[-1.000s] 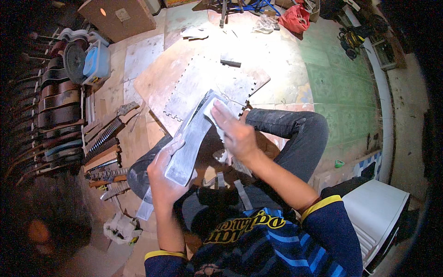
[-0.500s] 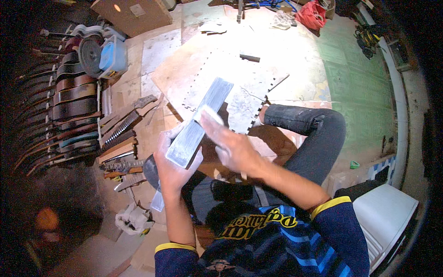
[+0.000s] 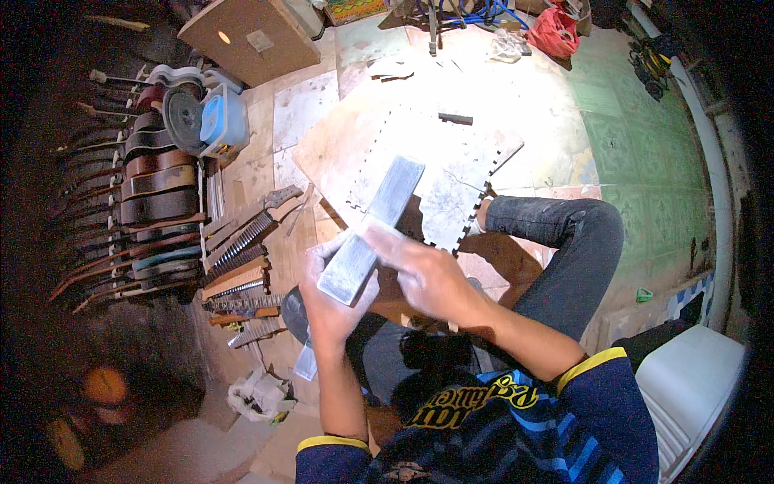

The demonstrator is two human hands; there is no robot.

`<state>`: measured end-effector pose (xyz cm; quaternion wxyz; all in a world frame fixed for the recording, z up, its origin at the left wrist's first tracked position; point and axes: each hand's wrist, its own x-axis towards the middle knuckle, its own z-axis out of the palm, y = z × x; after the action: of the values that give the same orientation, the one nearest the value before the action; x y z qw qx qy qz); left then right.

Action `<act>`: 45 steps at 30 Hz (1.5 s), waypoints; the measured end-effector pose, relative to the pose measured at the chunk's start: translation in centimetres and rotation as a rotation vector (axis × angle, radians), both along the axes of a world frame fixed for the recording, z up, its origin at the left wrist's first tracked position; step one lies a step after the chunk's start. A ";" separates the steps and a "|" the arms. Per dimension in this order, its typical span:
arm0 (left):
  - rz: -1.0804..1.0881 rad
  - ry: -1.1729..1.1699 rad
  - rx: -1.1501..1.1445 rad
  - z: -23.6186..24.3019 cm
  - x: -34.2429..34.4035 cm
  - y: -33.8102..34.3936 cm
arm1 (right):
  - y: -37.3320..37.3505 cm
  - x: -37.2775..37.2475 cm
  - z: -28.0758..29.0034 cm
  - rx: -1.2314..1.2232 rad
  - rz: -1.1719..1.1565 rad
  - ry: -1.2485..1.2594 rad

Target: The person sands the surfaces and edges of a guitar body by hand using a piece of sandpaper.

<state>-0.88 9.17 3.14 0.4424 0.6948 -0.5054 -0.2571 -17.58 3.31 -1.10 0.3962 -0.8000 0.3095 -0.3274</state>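
Note:
A long flat grey bar [image 3: 397, 187], its face streaked with white dust, slants away from me above my lap. Beneath its near end, my left hand [image 3: 329, 313] is wrapped round the bar, with fingers and thumb at its edges. My right hand [image 3: 431, 278] presses its dusty fingertips on the bar's upper face, about midway along. Whatever lies under those fingertips is hidden. Near my left forearm a pale, translucent strip [image 3: 305, 363] shows in part.
Guitar bodies [image 3: 161, 202] stand in a rack at left. Guitar necks [image 3: 242, 242] lie beside me, near a crumpled white bag [image 3: 260, 394]. Ahead are interlocking mat pieces [image 3: 451, 206] and a dark block [image 3: 456, 118]. A white plastic piece of furniture [image 3: 685, 379] stands at right.
My right hand has slid a little down along the bar toward its near end; a whitish edge seen at its fingertips is now hidden. The whole view has shifted slightly.

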 end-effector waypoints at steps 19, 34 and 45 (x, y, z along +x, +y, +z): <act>-0.001 -0.077 0.109 0.3 -1.7 0.6 | 3.8 -3.9 4.3 -0.010 0.226 0.231; -0.098 -0.069 0.106 0.2 -1.5 1.4 | 5.2 -3.8 5.6 -0.186 0.203 0.279; -0.105 -0.066 0.186 0.1 -1.9 1.3 | 4.6 -3.0 6.9 -0.217 0.102 0.332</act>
<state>-2.80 10.44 3.21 0.3448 0.7135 -0.5296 -0.3026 -20.57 7.90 5.83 0.2670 -0.8958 0.2924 -0.2018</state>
